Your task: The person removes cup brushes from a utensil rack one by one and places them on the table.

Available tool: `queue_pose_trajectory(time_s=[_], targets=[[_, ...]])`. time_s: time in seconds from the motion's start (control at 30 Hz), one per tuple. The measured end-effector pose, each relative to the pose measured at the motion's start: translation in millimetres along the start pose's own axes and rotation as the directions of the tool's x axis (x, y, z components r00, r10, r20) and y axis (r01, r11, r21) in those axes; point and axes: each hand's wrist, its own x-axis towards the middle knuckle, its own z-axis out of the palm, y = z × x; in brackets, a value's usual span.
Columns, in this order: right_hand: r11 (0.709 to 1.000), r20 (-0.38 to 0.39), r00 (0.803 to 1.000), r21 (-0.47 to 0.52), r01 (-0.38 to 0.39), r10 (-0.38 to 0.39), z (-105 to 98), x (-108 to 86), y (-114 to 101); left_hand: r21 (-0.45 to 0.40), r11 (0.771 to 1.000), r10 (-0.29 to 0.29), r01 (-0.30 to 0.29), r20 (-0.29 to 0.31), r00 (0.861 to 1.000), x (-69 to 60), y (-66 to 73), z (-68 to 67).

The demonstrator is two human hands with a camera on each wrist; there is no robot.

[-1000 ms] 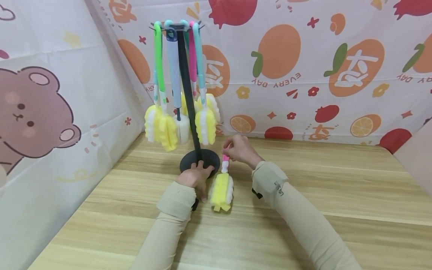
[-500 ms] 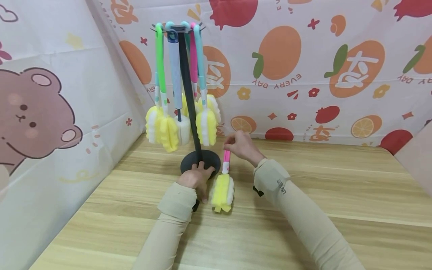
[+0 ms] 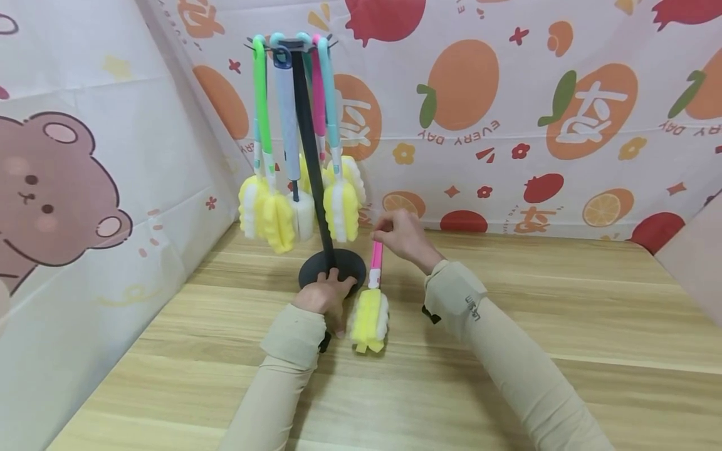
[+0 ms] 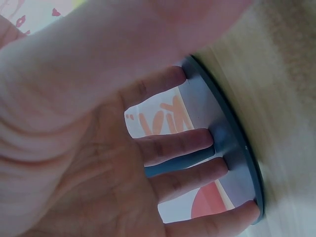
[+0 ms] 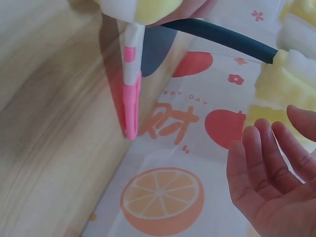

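Note:
A sponge cleaning brush with a pink handle and a yellow-and-white head lies on the table, right of a stand's round black base. Its whole handle end shows in the right wrist view. Beyond that end my right hand hovers, fingers loosely bent and touching nothing; the right wrist view shows a gap between it and the handle. My left hand rests spread on the base, straight fingertips pressing its top, as the left wrist view shows.
The stand's black pole rises from the base. Several sponge brushes hang from its top hooks, among them a green-handled one and a pale blue-handled one. Patterned cloth encloses the wooden table at the back and left.
My right hand has drawn up and back from the pink handle, so more of the handle shows. The brush stays on the table, and my left hand stays on the base.

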Motion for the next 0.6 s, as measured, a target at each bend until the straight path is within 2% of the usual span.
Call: queue_pose_trajectory(time_s=[0.33, 0.6], targets=[[0.998, -0.106, 0.993, 0.041, 0.055, -0.050, -4.5, 2.9, -13.2, -0.004, 1.000, -0.011, 0.011, 0.002, 1.000, -0.6, -0.8, 0.3], [0.997, -0.134, 0.989, 0.035, 0.065, -0.060, -11.8, 5.0, -26.0, -0.007, 1.000, -0.018, 0.018, -0.007, 1.000, -1.0, -1.0, 1.1]])
